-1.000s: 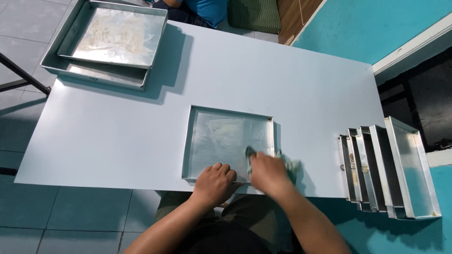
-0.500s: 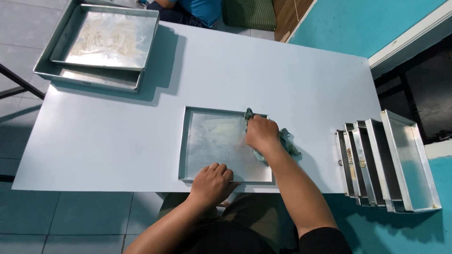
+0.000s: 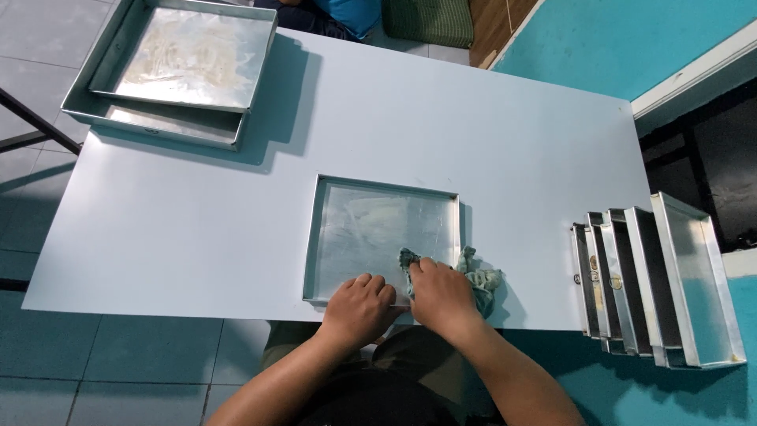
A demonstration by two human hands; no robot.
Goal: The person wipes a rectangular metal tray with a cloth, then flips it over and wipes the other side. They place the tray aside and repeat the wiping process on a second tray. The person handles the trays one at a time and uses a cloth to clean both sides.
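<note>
My left hand (image 3: 359, 304) presses the square metal baking pan's (image 3: 371, 229) near rim; my right hand (image 3: 441, 296) clutches a greenish rag (image 3: 477, 278) at its near-right corner. Overhanging the table (image 3: 197, 237) edge, the pan could tip.

Baking tray (image 3: 371, 229): square, shallow, bare metal with low upright rim; lies flat, open side up, at the near edge of the white table; inner floor streaked with a thin whitish smear. Cloth (image 3: 481, 278): small, crumpled, grey-green rag; bunched over the tray's near right corner, part inside, part spilling onto the tabletop beside the rim
</note>
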